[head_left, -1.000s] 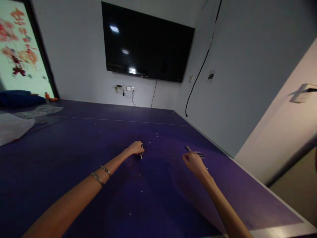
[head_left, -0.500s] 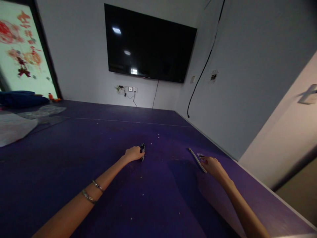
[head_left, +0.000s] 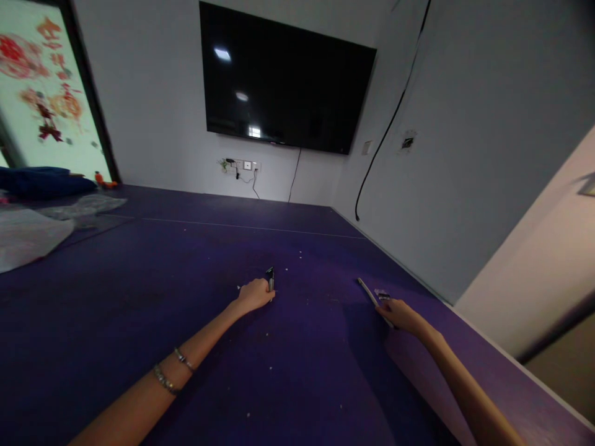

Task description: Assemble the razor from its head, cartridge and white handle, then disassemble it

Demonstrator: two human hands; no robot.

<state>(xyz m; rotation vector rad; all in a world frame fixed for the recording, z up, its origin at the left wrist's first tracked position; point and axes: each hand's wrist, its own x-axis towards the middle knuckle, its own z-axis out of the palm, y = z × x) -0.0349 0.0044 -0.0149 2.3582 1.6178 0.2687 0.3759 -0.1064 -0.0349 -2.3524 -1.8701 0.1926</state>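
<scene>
My left hand [head_left: 255, 295] is closed round a small, slim dark-and-silver tool [head_left: 271, 279], whose black, wider end sticks up past the fingers. The rest of it is covered by the hand, and its kind is unclear. To the right, my right hand [head_left: 400, 314] pinches a long, thin, pale stick [head_left: 368, 291] with dark edges. This stick slants over the purple surface, its far end pointing up and left. Just beyond those fingers lies a small clear packet [head_left: 382, 294] with something dark in it.
The broad purple surface [head_left: 186, 279] carries several white specks. Clear plastic [head_left: 88, 205], a white sheet [head_left: 32, 238] and blue cloth [head_left: 44, 183] lie at the left. A black cable [head_left: 385, 133] hangs down the right wall. A television [head_left: 283, 80] is mounted on the back wall.
My right hand has moved from beside the clear packet onto the pale stick and now grips it. My left hand keeps its tool, with more of the hand's back turned to view.
</scene>
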